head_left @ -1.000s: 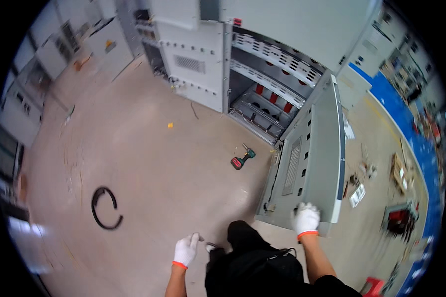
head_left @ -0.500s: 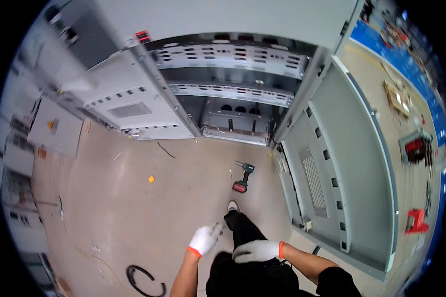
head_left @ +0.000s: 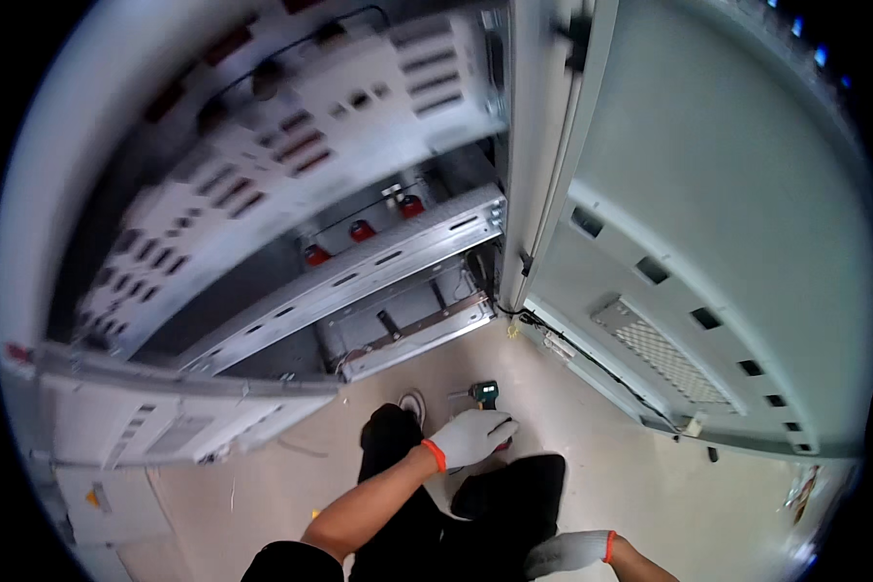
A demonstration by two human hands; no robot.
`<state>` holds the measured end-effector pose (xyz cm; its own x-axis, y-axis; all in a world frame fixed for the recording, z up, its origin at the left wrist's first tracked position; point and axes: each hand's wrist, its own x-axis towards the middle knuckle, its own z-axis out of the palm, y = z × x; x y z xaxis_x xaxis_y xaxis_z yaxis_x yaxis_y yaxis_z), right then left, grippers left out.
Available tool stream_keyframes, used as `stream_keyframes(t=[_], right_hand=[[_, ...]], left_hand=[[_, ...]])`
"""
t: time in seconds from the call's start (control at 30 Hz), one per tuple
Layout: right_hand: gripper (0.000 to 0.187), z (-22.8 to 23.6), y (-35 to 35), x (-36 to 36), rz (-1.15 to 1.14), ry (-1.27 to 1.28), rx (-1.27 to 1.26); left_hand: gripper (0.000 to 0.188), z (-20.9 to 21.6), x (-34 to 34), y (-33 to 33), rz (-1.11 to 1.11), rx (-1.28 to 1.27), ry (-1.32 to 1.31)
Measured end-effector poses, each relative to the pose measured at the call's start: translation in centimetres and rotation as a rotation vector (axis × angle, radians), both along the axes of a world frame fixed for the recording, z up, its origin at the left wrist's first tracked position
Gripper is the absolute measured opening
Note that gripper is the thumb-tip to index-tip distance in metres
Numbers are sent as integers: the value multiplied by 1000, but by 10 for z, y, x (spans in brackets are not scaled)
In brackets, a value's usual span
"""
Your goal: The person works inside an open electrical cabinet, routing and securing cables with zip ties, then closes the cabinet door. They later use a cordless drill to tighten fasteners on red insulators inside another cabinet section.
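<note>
Upper-left blur, strong fisheye bending

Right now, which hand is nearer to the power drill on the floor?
The left hand. It is at the power drill, covering part of its handle; grip unclear. The right hand is farther away, near the right leg.

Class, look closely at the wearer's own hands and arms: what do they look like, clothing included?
The left hand and right hand wear pale gloves, each with an orange wrist band. The left arm has a short black sleeve, leaving the forearm bare. No right sleeve shows.
</note>
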<state>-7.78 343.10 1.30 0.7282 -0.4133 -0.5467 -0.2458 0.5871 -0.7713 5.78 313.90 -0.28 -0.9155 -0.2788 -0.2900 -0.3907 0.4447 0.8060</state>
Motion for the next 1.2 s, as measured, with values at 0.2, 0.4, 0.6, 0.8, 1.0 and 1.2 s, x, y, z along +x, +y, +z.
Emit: stream_keyframes(t=[0.2,0.4,0.6,0.8,1.0,1.2], right_hand=[[44,-273,-161,23,-622,514,-418],[28,-396,-219,35,-1272,728,-269],[29,-451,-151,133,-1431,814,113],[29,-435,-153,152,-1554,740,134],[28,-450,-190,162,-1474,702,84],[29,-459,-202,167,-1498,663,31]], left_hand=[[39,-209,-37,-178,-306,141,-188],[35,-469,-77,-325,427,179,-262],[35,-581,-144,-359,977,416,-262],[30,-606,-153,-416,830,719,-465],[22,-662,-142,-453,578,554,-441],[52,-592,-146,-409,88,-87,-334]])
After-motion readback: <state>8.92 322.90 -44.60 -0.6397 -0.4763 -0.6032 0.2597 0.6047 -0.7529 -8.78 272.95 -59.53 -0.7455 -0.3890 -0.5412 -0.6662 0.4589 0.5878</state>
